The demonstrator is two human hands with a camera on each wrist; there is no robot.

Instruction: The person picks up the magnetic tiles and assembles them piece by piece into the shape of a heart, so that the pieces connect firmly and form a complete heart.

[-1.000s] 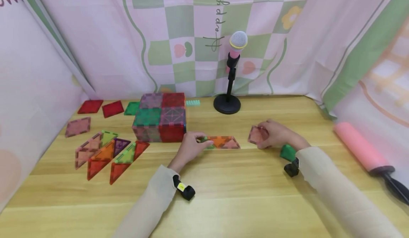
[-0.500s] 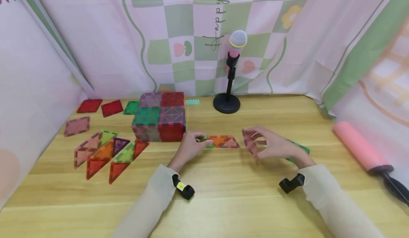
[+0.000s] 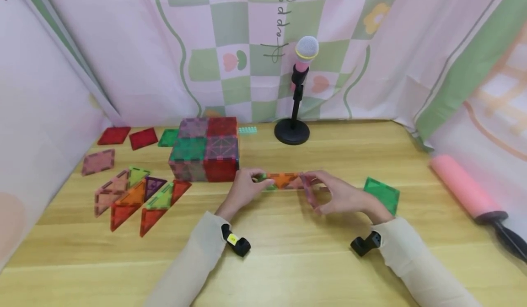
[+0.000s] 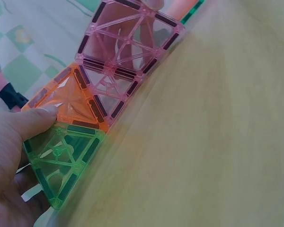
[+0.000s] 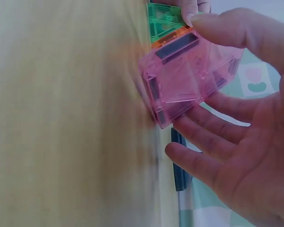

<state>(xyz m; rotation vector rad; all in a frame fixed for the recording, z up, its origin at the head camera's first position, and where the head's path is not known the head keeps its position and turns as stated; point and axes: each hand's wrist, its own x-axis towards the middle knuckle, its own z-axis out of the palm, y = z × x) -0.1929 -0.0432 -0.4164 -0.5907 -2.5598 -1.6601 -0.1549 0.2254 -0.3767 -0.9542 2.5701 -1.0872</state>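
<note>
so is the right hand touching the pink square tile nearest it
Touching. The right wrist view shows it: the right hand grips the pink square tile, its thumb at one edge and a fingertip against another.

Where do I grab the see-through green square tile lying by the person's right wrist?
I'd pinch two opposite edges of the see-through green square tile from above, coming in from its right. It seems to lie flat, so its straight edges probably offer the best hold, and the right hand's wrist hides its near left corner.

Play corner: patterned curtain (image 3: 247,32), colored tiles (image 3: 133,195)
</note>
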